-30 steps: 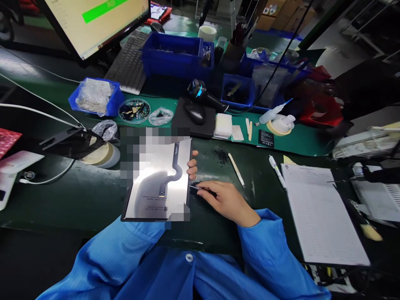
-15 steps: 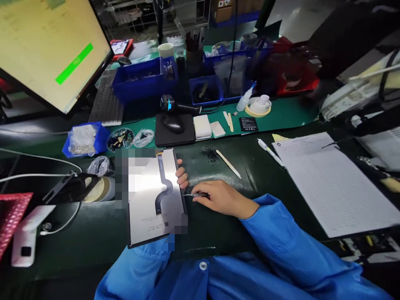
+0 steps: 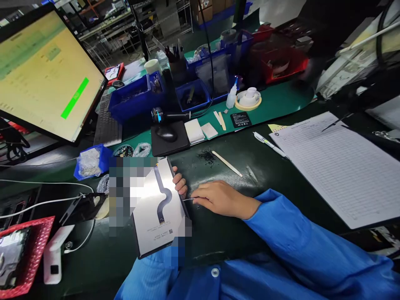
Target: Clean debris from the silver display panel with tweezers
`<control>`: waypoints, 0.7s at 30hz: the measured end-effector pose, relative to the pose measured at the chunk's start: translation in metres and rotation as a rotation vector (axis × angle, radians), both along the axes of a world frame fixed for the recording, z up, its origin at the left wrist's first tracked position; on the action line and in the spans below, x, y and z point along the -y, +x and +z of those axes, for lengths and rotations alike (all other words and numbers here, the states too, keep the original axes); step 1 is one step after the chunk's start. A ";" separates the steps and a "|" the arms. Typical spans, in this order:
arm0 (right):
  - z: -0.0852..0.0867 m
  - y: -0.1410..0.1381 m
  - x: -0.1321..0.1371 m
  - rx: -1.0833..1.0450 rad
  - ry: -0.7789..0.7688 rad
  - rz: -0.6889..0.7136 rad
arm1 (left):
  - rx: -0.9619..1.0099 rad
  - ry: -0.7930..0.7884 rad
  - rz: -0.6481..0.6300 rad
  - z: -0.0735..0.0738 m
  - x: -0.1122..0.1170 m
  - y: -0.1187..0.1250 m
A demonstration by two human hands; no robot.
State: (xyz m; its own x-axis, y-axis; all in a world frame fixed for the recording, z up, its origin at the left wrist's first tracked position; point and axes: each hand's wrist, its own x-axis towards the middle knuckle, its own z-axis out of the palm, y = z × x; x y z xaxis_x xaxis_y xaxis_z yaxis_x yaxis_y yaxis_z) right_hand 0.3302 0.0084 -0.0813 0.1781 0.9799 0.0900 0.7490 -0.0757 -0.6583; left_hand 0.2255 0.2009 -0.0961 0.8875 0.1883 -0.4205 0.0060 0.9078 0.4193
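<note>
A flat silver display panel (image 3: 158, 216) with a dark curved flex cable down its middle is tilted above the dark green mat. My left hand (image 3: 180, 184) grips its right edge; only the fingertips show, curled round the rim. My right hand (image 3: 218, 198) rests on the mat just right of the panel, fingers pinched on thin metal tweezers (image 3: 188, 200) whose tip points at the panel's edge. Both arms are in blue sleeves.
A monitor (image 3: 46, 79) with a green bar stands at the left, a keyboard (image 3: 108, 125) behind. Blue bins (image 3: 131, 98), a mouse (image 3: 165, 134), a scanner, a wooden stick (image 3: 226, 163), a pen (image 3: 268, 143) and a paper form (image 3: 337, 166) surround the mat. A red tray (image 3: 21, 254) lies lower left.
The view has swung left and up. The panel has tipped more to the right in my left hand. My right hand stays beside it with the tweezers.
</note>
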 end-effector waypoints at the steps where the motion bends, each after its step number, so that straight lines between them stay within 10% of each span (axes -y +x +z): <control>1: 0.000 0.000 0.000 0.004 -0.003 -0.001 | 0.011 -0.010 0.008 0.000 0.001 -0.001; 21: -0.001 0.000 0.000 -0.037 0.006 -0.008 | 0.048 0.013 0.038 0.006 0.006 -0.003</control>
